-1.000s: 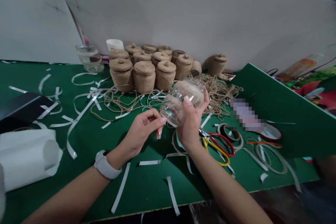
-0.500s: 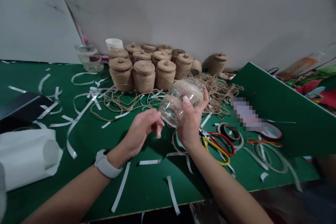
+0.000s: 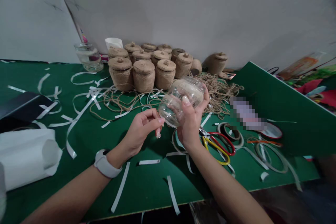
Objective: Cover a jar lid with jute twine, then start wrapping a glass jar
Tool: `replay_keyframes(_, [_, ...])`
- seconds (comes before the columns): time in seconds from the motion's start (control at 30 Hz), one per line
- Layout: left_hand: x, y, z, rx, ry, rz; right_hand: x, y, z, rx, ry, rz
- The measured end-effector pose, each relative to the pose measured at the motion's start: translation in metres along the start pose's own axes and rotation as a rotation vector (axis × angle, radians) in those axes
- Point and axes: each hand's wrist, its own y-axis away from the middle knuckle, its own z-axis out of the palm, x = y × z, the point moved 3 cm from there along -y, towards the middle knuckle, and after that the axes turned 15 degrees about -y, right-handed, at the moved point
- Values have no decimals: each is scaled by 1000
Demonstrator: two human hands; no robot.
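Observation:
A clear glass jar point(image 3: 172, 109) lies tilted in the air over the green table point(image 3: 152, 189), with a pale band round its side. My right hand point(image 3: 191, 119) is wrapped round it, thumb on the near side and fingers behind. By the jar's lower left end is my left hand point(image 3: 143, 129), thumb and fingertips pressed together; whatever they pinch is too small to make out. Behind the jar stand several twine-wrapped pots point(image 3: 144, 77) with lids. Loose brown twine point(image 3: 219, 92) lies in a tangle beyond my right hand.
Red scissors point(image 3: 223, 141) and yellow scissors point(image 3: 216, 152) lie right of my right wrist, near tape rolls point(image 3: 236, 134). White strips point(image 3: 119, 187) are scattered about. A second glass jar point(image 3: 90, 57) stands back left; a white package point(image 3: 28, 155) lies left. A green board point(image 3: 283, 112) rises at right.
My left thumb has shifted slightly right across the fingertips, beside the jar's end. The jar and my right hand have barely moved.

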Motion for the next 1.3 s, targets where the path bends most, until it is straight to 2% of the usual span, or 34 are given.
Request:
replay_keyframes(0.37, [-1,-1,0,6,3,-3,0,1,2,24,-124,20])
replay_keyframes(0.7, [0,-1,0,12,-6,-1,0,1,1,16,-117,25])
replay_keyframes(0.93, [0,-1,1,51,-36,-46,-1,1,3,-26,-74,-8])
replay_keyframes(1.13, [1,0,1,123,-77,-114,-7,3,7,-97,70,-109])
replay_keyframes(1.3, [-2,-1,0,162,-121,-108,-4,4,7,-126,151,-108])
